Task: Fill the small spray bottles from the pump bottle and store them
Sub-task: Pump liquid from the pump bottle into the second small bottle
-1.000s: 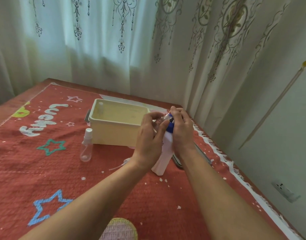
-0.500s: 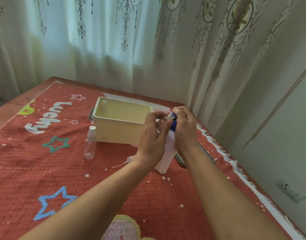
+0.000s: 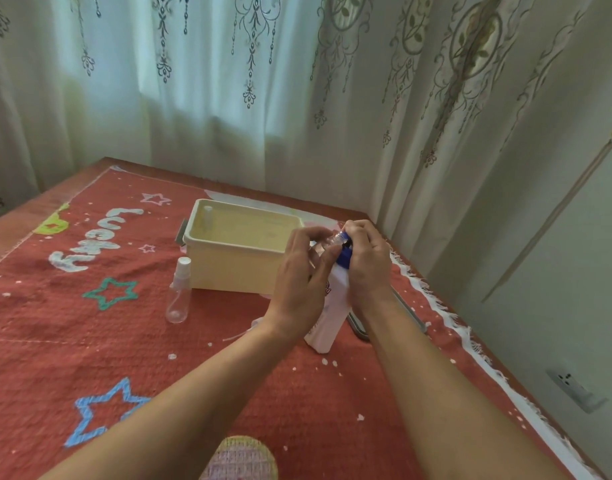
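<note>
In the head view, on a desk (image 3: 17,220) under a red mat (image 3: 124,341) lettered "Lucky", the left hand (image 3: 297,282) keeps a narrow pinching grip on a small clear spray bottle (image 3: 323,245) tilted at the blue pump head (image 3: 344,259), which the right hand (image 3: 366,265) curls its grip over atop the standing white pump bottle (image 3: 327,323), whose pink label is unreadable.

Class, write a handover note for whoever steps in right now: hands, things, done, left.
Left hand holds an uncapped small spray bottle at the pump's spout.
Right hand grips the pump bottle by its blue head.
Done: one bottle stands in the cream tub.
Left: finish filling, fit the sprayer cap lying on the mat, then the capped bottle beside the tub; store both.
</note>
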`<state>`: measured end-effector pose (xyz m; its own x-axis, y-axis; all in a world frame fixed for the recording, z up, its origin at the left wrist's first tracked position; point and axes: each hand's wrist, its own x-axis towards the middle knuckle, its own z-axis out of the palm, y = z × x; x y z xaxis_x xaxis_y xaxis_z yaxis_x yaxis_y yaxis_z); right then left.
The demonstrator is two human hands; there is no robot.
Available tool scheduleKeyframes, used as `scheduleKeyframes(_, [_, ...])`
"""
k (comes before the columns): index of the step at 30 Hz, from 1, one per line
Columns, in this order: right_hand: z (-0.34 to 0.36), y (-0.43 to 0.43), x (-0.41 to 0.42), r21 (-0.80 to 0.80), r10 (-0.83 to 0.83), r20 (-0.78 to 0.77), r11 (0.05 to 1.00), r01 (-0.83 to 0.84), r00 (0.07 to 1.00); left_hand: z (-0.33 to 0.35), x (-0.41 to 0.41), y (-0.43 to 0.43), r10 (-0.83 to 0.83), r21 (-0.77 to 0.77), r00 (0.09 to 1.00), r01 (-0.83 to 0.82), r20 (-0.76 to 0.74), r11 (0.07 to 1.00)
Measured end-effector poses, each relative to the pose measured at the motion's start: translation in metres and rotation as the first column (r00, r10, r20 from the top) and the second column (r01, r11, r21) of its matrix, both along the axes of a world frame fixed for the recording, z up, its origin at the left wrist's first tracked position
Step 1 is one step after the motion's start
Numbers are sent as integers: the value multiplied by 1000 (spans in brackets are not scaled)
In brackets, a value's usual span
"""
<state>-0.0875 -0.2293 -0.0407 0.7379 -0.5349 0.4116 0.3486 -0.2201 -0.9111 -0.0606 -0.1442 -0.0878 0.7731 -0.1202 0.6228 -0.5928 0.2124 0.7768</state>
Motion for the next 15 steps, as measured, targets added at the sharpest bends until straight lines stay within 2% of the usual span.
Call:
scheduleKeyframes(5, [-1, -1, 1, 28, 30, -44, 999, -29, 999, 4, 3, 2, -10, -4, 1000, 10, -9, 1000])
scheduleKeyframes(11, [-1, -3, 1, -36, -29, -30, 999, 27, 999, 1, 0, 1, -12, 3, 1000, 12, 5, 1000])
scheduleKeyframes(15, [-3, -3, 2, 0, 8, -44, 1000, -8, 999, 5, 2, 2, -13, -6, 1000, 13, -3, 1000])
